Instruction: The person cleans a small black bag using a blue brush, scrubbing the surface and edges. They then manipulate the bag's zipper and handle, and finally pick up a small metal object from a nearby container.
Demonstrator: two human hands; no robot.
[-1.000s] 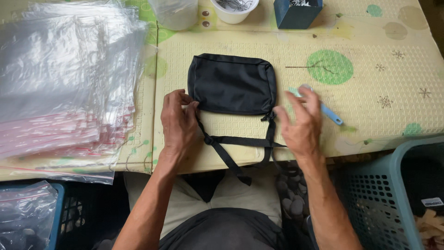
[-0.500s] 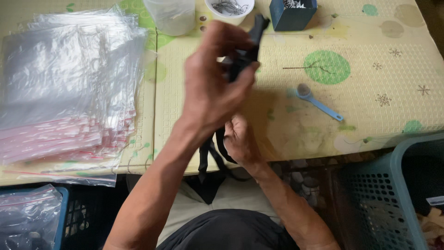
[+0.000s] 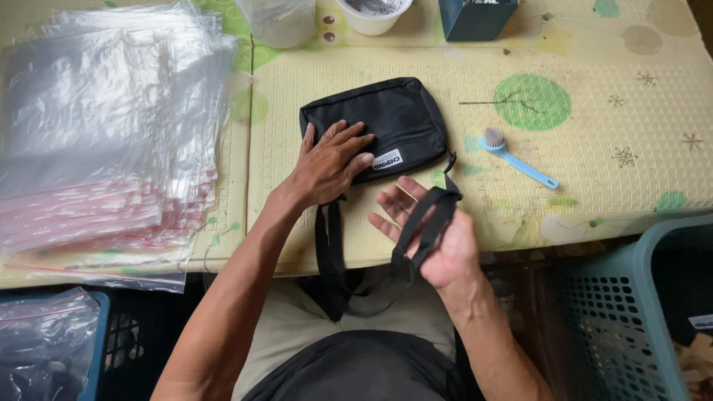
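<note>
Left hand (image 3: 330, 162): flat, fingers spread, pressing black pouch (image 3: 382, 122) on the mat (image 3: 594, 171)
Right hand (image 3: 431, 234): palm up, open, black strap (image 3: 427, 223) draped across fingers
Nearby: blue brush (image 3: 516, 157)

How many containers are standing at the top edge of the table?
3: a clear tub at the left, a white cup in the middle, a dark blue box at the right. All are cut off; more may be hidden.

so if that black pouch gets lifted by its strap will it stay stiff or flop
Probably flops: the black pouch lies flat like soft fabric under the left hand. Its strap drapes limply over the right hand, so it likely dangles and swings.
</note>
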